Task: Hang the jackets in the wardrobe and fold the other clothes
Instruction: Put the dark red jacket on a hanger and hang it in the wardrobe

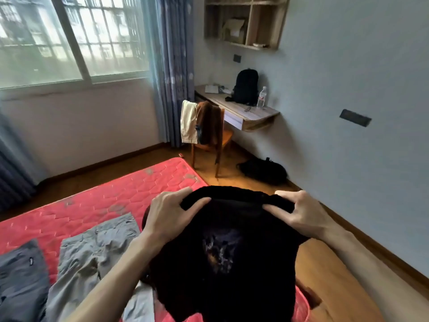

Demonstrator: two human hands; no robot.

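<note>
Garment: I hold a black T-shirt (222,252) with a pale printed graphic up in front of me, above the near right corner of the red mattress (130,189); its lower part hangs toward that corner.
Left hand: my left hand (167,214) has fingers curled over the shirt's top edge, pinching the cloth.
Right hand: my right hand (299,212) grips the same top edge further right, fingers bent around it.
Handling: I judge the shirt light, soft and limp; it sags between the hands, so holding near both shoulders keeps it spread.
Also on the mattress: grey trousers (97,249) lie crumpled near the front edge, a dark grey garment (21,275) at the left.
Chair: a brown jacket (209,122) and cream garment (189,122) hang over the chair back (221,126), well apart from the bed.
</note>
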